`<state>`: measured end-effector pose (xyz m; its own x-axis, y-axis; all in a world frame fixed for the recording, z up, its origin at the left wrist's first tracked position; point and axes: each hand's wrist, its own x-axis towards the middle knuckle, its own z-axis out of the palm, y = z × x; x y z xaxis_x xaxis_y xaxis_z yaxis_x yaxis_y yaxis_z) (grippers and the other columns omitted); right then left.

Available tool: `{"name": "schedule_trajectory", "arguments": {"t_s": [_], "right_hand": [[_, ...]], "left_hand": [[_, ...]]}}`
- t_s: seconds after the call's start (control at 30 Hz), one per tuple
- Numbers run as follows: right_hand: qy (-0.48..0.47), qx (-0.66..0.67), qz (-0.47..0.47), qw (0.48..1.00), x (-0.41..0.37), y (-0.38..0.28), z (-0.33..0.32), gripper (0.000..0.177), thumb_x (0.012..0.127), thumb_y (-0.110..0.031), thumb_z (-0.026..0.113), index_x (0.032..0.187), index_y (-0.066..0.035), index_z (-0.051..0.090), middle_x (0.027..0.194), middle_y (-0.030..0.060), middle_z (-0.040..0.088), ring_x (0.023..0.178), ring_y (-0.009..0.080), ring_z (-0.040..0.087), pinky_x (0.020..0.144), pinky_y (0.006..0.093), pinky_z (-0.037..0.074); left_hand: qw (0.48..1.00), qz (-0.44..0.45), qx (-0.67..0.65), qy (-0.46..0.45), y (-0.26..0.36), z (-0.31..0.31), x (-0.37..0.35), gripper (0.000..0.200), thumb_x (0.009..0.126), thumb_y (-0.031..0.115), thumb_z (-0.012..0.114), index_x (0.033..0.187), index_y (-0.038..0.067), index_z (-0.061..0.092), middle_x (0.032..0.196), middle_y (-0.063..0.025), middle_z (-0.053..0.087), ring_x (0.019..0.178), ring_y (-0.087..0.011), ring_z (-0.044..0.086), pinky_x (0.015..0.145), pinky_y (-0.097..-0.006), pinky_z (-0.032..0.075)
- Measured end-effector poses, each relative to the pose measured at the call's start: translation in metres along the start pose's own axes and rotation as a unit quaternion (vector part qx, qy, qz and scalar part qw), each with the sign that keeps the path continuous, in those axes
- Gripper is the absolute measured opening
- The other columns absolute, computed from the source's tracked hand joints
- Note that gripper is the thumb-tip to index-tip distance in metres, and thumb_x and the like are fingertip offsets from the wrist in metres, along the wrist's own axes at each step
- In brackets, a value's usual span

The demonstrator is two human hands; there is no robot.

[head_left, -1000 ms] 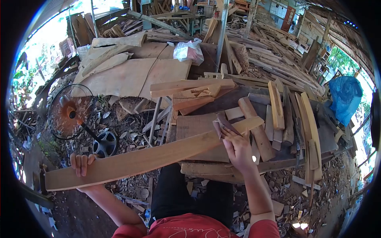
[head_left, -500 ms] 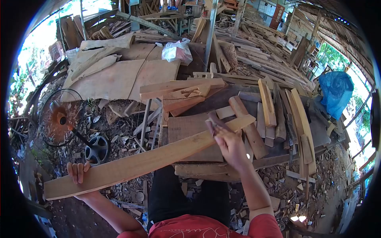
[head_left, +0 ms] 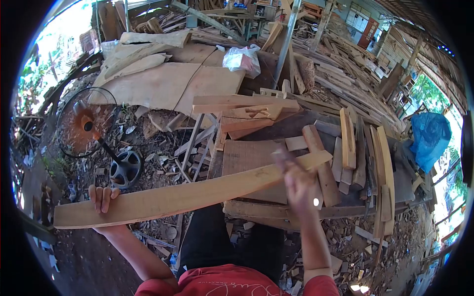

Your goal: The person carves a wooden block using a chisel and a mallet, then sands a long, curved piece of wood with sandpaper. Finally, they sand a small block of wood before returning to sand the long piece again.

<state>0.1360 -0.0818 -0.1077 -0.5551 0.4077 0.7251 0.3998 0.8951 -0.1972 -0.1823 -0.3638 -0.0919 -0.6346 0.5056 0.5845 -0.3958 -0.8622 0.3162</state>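
Observation:
A long, slightly curved wooden board (head_left: pixel 192 196) slants across in front of me, its far end over the workbench. My left hand (head_left: pixel 104 199) grips the board near its left end, fingers curled over the upper edge. Toward the right end, my right hand (head_left: pixel 297 185) is on the board's face, smeared by motion. It holds a brown folded piece that looks like sandpaper (head_left: pixel 283 157), pressed to or just above the wood; the exact contact is blurred.
The low workbench (head_left: pixel 247 152) carries several wood pieces, with long curved strips (head_left: pixel 384 172) at its right. A standing fan (head_left: pixel 89 126) is on the left over scrap-strewn ground. Behind lie a plywood sheet (head_left: pixel 165 81) and a plastic bag (head_left: pixel 242 60). A blue bag (head_left: pixel 430 138) hangs right.
The view has shifted, so the bench and fan appear farther right. My right hand, with the sandpaper, has moved a little along the board and is now blurred. The left hand keeps its hold.

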Motion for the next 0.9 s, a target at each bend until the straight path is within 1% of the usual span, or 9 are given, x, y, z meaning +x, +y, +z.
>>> {"name": "schedule_trajectory", "arguments": {"t_s": [0.03,0.13,0.23,0.33,0.37,0.43,0.8,0.87,0.9], "right_hand": [[0.006,0.01,0.001,1.0,-0.004,-0.025,0.005,0.018,0.086,-0.011,0.043,0.073,-0.005,0.054,0.087,0.0128,0.063,0.08,0.0274,0.06,0.097,0.0529,0.021],[-0.009,0.039,-0.012,0.999,-0.011,-0.009,0.007,0.019,0.087,-0.011,0.043,0.073,-0.005,0.054,0.09,0.0146,0.062,0.082,0.0265,0.06,0.097,0.0513,0.024],[0.021,-0.011,0.165,0.986,-0.018,0.065,0.011,0.024,0.091,-0.024,0.045,0.095,-0.008,0.062,0.098,0.0107,0.063,0.093,0.0266,0.059,0.1,0.0548,0.02],[0.046,-0.043,0.27,0.961,-0.02,0.124,-0.003,0.031,0.093,-0.026,0.039,0.101,-0.006,0.061,0.102,0.0125,0.062,0.099,0.0284,0.057,0.099,0.056,0.02],[0.021,-0.063,0.274,0.959,-0.02,0.135,-0.005,0.032,0.094,-0.023,0.036,0.107,-0.006,0.061,0.108,0.0117,0.061,0.1,0.0274,0.057,0.094,0.0435,0.03],[-0.03,-0.072,0.307,0.949,-0.013,0.131,-0.013,0.035,0.096,-0.018,0.031,0.113,-0.006,0.059,0.119,0.0101,0.056,0.106,0.0265,0.055,0.091,0.0306,0.039],[0.029,0.071,0.35,0.933,-0.015,0.148,-0.015,0.037,0.097,-0.024,0.034,0.12,-0.001,0.051,0.119,0.0057,0.057,0.107,0.0184,0.053,0.093,0.0281,0.038],[0.208,0.15,0.407,0.877,-0.026,0.18,-0.01,0.048,0.093,-0.039,0.039,0.112,0.002,0.055,0.1,0.0229,0.06,0.098,0.0346,0.057,0.085,0.0369,0.041],[0.242,0.148,0.426,0.859,-0.024,0.179,-0.012,0.05,0.092,-0.042,0.04,0.111,0.001,0.056,0.1,0.0236,0.06,0.1,0.0317,0.057,0.086,0.0364,0.04]], "left_hand": [[1.0,-0.004,-0.002,-0.003,0.001,-0.002,-0.001,0.015,0.087,0.019,0.049,0.077,0.011,0.041,0.056,0.0043,0.04,0.057,-0.0088,0.043,0.074,-0.0278,0.034],[1.0,-0.017,0.006,-0.004,0.003,-0.006,-0.002,0.018,0.085,0.02,0.054,0.078,0.011,0.04,0.057,0.0054,0.039,0.056,-0.0079,0.042,0.075,-0.0283,0.036],[1.0,-0.017,0.003,0.007,0.004,-0.013,-0.003,0.018,0.085,0.021,0.053,0.077,0.011,0.04,0.057,0.005,0.039,0.057,-0.0083,0.043,0.075,-0.0288,0.036],[1.0,-0.014,-0.017,0.0,0.001,-0.01,-0.002,0.014,0.086,0.017,0.048,0.077,0.01,0.04,0.057,0.0034,0.039,0.057,-0.0099,0.043,0.075,-0.0293,0.035],[1.0,-0.019,-0.021,-0.005,0.001,-0.012,-0.001,0.014,0.086,0.017,0.048,0.077,0.01,0.04,0.057,0.0034,0.039,0.057,-0.0099,0.043,0.075,-0.0293,0.035],[1.0,-0.008,-0.011,0.007,0.001,-0.017,-0.001,0.014,0.086,0.018,0.048,0.078,0.01,0.04,0.058,0.0033,0.039,0.058,-0.0104,0.043,0.075,-0.03,0.035],[1.0,-0.004,0.004,0.013,0.0,-0.04,-0.001,0.022,0.086,0.03,0.047,0.083,0.009,0.044,0.06,0.002,0.042,0.061,-0.0119,0.046,0.083,-0.0346,0.037],[1.0,-0.001,0.006,0.01,0.001,-0.066,-0.005,0.024,0.086,0.032,0.048,0.084,0.008,0.045,0.06,0.0016,0.044,0.062,-0.0124,0.047,0.083,-0.0354,0.037],[1.0,-0.002,0.007,0.023,0.002,-0.086,-0.008,0.026,0.085,0.034,0.048,0.085,0.008,0.048,0.062,0.0011,0.046,0.064,-0.013,0.048,0.083,-0.0365,0.037]]}}
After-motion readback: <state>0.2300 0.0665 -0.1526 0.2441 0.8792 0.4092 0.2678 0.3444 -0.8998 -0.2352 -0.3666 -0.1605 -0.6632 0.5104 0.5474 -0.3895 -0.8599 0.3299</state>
